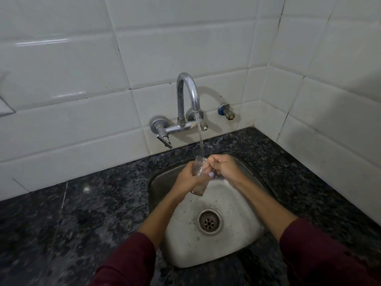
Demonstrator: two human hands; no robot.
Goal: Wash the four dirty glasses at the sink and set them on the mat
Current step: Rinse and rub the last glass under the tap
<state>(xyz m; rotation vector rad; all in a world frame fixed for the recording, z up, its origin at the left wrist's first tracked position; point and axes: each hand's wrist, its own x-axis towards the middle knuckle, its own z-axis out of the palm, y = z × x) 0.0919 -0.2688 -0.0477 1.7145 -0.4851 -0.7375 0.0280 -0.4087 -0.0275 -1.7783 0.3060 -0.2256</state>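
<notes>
Nearest the camera, two dark red sleeves [127,263] enter from the lower edge, forearms bare. Between them lies the steel sink [185,250], set in a dark speckled countertop [61,219]; the round drain [209,222] sits at the basin centre.

Above the basin's far half, the left hand [186,178] is wrapped around the body of a clear glass [198,174], fingers curled closed on it. The glass is tilted, mouth up and away, base toward the camera. The right hand [224,168] is closed at the glass's rim, fingertips [208,162] pressed on the upper edge.

A water stream [200,137] falls from the curved chrome tap [188,93] into the glass mouth. The tap is wall-mounted on white tiles [82,79], with a lever handle [165,140] at the left and a small valve [226,112] at the right
</notes>
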